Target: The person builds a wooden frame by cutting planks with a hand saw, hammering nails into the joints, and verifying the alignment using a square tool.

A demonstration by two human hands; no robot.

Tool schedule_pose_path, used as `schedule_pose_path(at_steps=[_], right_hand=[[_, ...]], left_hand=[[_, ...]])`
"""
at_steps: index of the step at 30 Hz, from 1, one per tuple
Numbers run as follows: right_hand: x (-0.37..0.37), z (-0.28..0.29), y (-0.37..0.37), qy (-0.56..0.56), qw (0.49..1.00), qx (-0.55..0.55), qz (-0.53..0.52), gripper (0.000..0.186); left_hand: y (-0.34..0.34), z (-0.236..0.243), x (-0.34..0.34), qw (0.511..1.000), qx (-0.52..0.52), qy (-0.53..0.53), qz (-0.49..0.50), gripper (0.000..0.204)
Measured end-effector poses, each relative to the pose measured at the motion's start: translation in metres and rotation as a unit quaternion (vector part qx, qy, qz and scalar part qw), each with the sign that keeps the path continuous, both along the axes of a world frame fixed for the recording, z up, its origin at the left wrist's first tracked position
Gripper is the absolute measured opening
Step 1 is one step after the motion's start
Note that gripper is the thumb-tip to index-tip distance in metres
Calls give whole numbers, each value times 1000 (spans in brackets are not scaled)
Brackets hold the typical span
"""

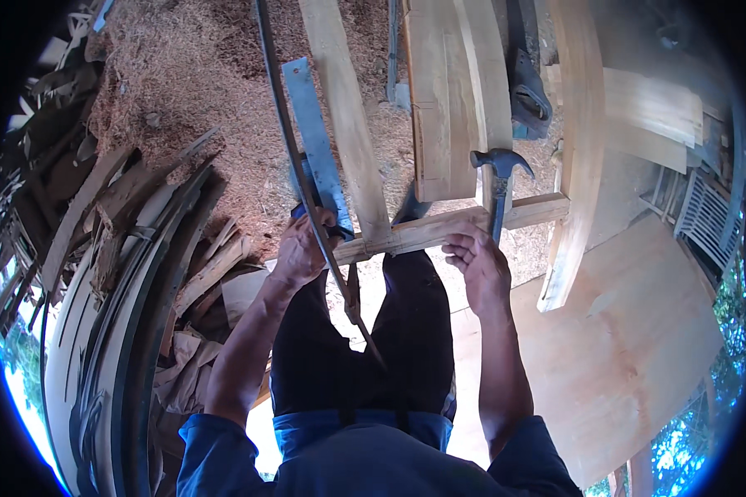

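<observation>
My left hand (301, 251) is closed at the left end of a wooden crosspiece (423, 234). A small dark tool-like piece with a blue end shows at its fingers, its kind unclear. A long, thin dark strip (283, 103) slants past these fingers; whether they grip it I cannot tell. Above the crosspiece's middle, my right hand (477, 261) has its fingers curled together, and anything inside them is hidden. Just beyond it a claw hammer (500, 186) lies with its head pointing away. Long wooden boards (344, 116) run away from the crosspiece.
Wood shavings (182, 74) cover the ground ahead. Scrap wood and long strips (141, 331) pile up on the left. A blue-grey metal bar (315, 132) lies near the boards. At right are a handsaw handle (532, 103), a curved plank (580, 149) and a large plywood sheet (622, 356).
</observation>
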State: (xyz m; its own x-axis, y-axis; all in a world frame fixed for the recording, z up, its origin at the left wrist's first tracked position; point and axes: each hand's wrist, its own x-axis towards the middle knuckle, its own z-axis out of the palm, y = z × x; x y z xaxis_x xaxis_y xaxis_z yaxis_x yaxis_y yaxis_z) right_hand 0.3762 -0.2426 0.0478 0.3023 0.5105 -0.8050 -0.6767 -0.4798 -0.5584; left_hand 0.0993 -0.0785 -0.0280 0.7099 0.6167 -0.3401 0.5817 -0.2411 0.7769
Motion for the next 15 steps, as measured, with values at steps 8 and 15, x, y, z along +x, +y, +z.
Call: schedule_pose_path(at_steps=[8,15], right_hand=[[-35,11,-13,7,1000,5,-21,40],[-44,15,0,-21,999,8,48,37]], left_hand=[[1,6,8,1000,15,-15,1,36],[-3,1,-2,1000,20,7,-3,38]])
